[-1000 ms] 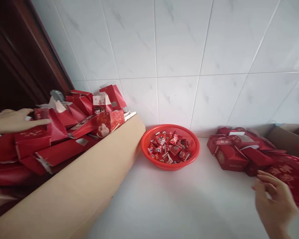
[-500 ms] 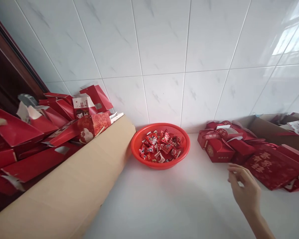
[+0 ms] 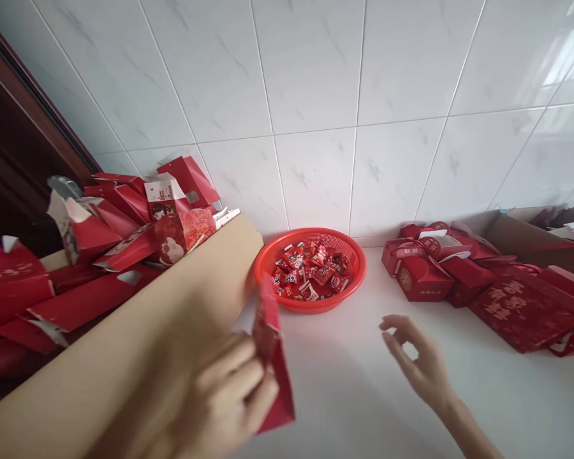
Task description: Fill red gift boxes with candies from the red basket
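My left hand (image 3: 224,395), a little blurred, is closed on a red paper gift box (image 3: 280,389) and holds it up over the front of the white counter. Its upper end overlaps the near left rim of a red plastic basket (image 3: 310,308). Red-wrapped candies (image 3: 321,275) lie loose inside that basket. To the right, my right hand (image 3: 418,363) hovers above the counter with curved fingers and nothing in them; thumb and forefinger tips are slightly apart. Behind it sit filled-out red gift boxes (image 3: 423,280) with ribbons.
A large cardboard carton (image 3: 172,319) at the left holds many folded-up red paper boxes (image 3: 95,299). A dark red bag with gold characters (image 3: 526,309) leans at the right, before another cardboard box (image 3: 526,245). A tiled wall (image 3: 316,76) closes off the back.
My left hand has come from the carton at the far left to the front middle, bringing a red gift box. My right hand has moved left, away from the boxes at the right.
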Available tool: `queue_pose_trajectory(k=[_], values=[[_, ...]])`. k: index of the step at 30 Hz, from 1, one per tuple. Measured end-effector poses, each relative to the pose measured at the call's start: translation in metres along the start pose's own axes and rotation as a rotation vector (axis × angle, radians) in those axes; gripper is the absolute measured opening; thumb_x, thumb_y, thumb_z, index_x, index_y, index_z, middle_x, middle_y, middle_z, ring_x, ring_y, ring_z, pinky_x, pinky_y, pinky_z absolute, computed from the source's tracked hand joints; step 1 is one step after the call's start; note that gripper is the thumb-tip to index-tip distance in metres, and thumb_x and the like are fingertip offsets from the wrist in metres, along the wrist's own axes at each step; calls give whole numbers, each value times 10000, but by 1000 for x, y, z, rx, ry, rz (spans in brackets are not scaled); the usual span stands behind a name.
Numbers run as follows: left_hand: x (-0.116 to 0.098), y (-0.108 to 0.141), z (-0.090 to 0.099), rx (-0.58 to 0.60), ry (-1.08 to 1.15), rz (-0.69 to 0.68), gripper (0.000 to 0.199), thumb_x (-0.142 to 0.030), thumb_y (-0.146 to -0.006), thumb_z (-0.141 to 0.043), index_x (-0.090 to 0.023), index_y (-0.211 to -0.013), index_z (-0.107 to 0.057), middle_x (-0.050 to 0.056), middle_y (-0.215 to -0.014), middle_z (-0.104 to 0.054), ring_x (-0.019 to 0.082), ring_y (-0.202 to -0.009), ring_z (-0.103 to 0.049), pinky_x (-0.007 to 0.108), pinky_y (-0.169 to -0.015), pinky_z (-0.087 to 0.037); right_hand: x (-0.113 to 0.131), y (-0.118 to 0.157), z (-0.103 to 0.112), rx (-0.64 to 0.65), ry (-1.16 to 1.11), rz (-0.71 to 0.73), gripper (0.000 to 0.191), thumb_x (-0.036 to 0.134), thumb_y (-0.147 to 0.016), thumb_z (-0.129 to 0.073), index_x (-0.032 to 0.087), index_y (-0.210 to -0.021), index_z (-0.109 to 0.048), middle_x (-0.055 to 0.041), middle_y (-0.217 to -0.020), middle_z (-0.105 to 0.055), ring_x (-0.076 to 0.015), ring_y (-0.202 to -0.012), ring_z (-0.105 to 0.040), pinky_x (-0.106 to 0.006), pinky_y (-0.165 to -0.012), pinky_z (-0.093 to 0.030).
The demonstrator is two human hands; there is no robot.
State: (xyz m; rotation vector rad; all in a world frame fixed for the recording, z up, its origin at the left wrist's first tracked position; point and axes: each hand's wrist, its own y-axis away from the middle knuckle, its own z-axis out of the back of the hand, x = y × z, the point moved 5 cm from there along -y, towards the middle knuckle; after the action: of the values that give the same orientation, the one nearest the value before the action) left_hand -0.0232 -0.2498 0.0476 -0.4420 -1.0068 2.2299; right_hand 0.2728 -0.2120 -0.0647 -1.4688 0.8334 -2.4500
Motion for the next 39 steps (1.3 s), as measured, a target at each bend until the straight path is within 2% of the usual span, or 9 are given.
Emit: queue_pose_trajectory(k=[5,10,13,17,20,25,31,36,39], values=[[-22,-1,-77,-71,187,-20,370,-44,-864,-506,-174,-530,-416,-16,-565,-483,116,-557,-424,314,-616,-339,24,25,-55,410,-167,65,335,380,-928,-607,224,-1220,-557,-26,-905,-683,-119,-591,-572,-260,-614,-530],[-46,16,-122,117,406,62,287,-213,-902,-550,-178,-622,-501,2,-675,-554,142,-666,-519,329,-691,-394,12,31,-69,372,-219,29,122,301,-971,-489,208,-937,-560,-20,-817,-604,-122,-610,-513,-238,-552,-446],[-42,17,-121,138,556,109,232,-229,-910,-528,-183,-683,-538,12,-731,-572,145,-706,-551,320,-714,-446,1,25,-62,334,-222,-48,220,299,-1000,-419,211,-835,-535,-8,-734,-561,-127,-594,-473,-245,-542,-419],[-11,3,-109,-55,520,179,134,-169,-914,-540,-186,-959,-665,79,-1048,-606,177,-943,-620,311,-816,-519,-5,18,-55,354,-215,-99,282,329,-1012,-377,213,-799,-522,-2,-715,-532,-119,-537,-445,-253,-502,-395],[9,-9,-108,-88,534,205,198,-189,-919,-574,-209,-1066,-705,102,-1214,-585,220,-1117,-611,348,-935,-522,-6,16,-55,380,-243,-90,279,328,-1007,-376,210,-817,-543,-11,-741,-556,-131,-577,-497,-259,-534,-428],[16,-17,-126,78,850,358,206,-271,-961,-558,-213,-1064,-727,65,-1030,-712,191,-1001,-667,304,-898,-531,-6,12,-55,386,-229,-89,300,397,-996,-420,204,-880,-618,-42,-805,-634,-179,-709,-556,-303,-667,-496],[20,-8,-142,138,988,673,268,-413,-893,-636,-188,-982,-751,62,-970,-752,208,-902,-687,268,-767,-528,0,10,-52,407,-303,-188,455,540,-1019,-344,209,-1019,-657,-56,-920,-686,-222,-835,-609,-349,-820,-514],[21,-7,-140,207,968,711,283,-428,-884,-626,-182,-890,-765,54,-884,-746,203,-839,-671,265,-728,-501,9,8,-50,439,-356,-101,556,669,-975,-338,205,-1062,-632,-72,-949,-683,-230,-849,-620,-353,-816,-515],[22,-10,-138,257,949,704,272,-413,-889,-617,-185,-868,-764,43,-832,-726,190,-798,-651,264,-711,-487,10,9,-51,453,-260,-48,443,619,-936,-503,197,-1011,-612,-67,-924,-685,-216,-825,-613,-336,-779,-515]])
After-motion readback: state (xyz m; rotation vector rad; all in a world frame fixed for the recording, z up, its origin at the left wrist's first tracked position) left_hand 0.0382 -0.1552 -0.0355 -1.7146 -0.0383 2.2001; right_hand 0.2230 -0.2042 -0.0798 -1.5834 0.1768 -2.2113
